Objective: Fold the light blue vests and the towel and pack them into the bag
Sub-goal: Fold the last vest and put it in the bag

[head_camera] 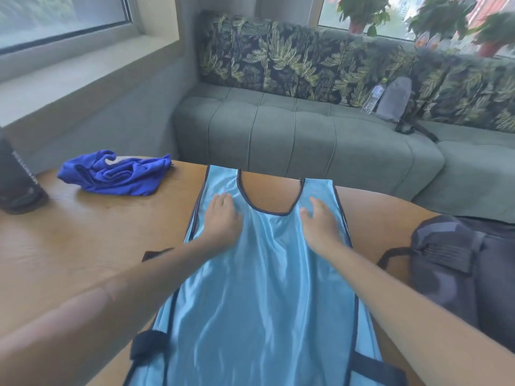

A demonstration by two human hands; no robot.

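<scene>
Vest (pixel 262 288): I see it flat on the counter (pixel 92 246), unfolded
Grips: left hand (pixel 223 218), right hand (pixel 320 224) wide, pressing vest
Towel (pixel 117 174): crumpled left of vest
Bag (pixel 459 260): right of vest; nothing visibly packed

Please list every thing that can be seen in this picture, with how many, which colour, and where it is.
vest: one, light blue with dark trim, spread flat on the table, neck hole away from the person
towel: one, deep blue, crumpled at the far left of the table
bag: one, dark grey, on the table's right edge
table: one, brown wood, under everything
dark cylinder: one, black, far left edge of the table
sofa: one, grey-green seat with leaf-print back, behind the table
plastic bottle: one, clear, on the sofa
grey pouch: one, beside the bottle
potted plants: several, green, on the window sill
left hand: flat on the vest, left of the neck hole
right hand: flat on the vest, right of the neck hole
</scene>
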